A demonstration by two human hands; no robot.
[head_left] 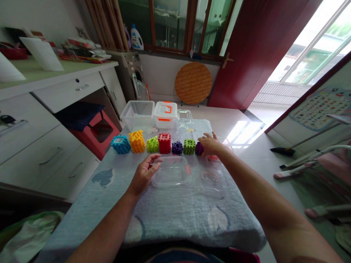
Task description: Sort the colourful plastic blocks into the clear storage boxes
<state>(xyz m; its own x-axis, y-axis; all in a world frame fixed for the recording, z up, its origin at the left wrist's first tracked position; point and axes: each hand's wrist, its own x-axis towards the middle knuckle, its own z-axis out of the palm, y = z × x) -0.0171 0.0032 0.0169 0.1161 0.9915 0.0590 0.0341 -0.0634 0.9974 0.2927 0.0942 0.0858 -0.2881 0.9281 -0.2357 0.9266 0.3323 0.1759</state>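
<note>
My left hand (pixel 144 173) is at the left rim of a clear plastic box (pixel 171 173), its thumb and fingers closed around the edge. At the right end of a row of lattice blocks, my right hand (pixel 210 144) reaches over a dark purple block (pixel 199 148) and partly covers it; its visible fingers are apart. Leftward from there stand a green block (pixel 189 147), a purple-blue block (pixel 177 148), a red block (pixel 164 143), a lime block (pixel 153 144), a yellow block (pixel 136 141) and a blue block (pixel 121 144).
A clear lid (pixel 210 182) lies right of the box. Behind the row are an open clear bin (pixel 138 113), a lidded box with orange clips (pixel 165 114) and another clear lid (pixel 185 116). Something pinkish (pixel 213 157) is partly hidden by my right arm. A red stool (pixel 95 133) stands left.
</note>
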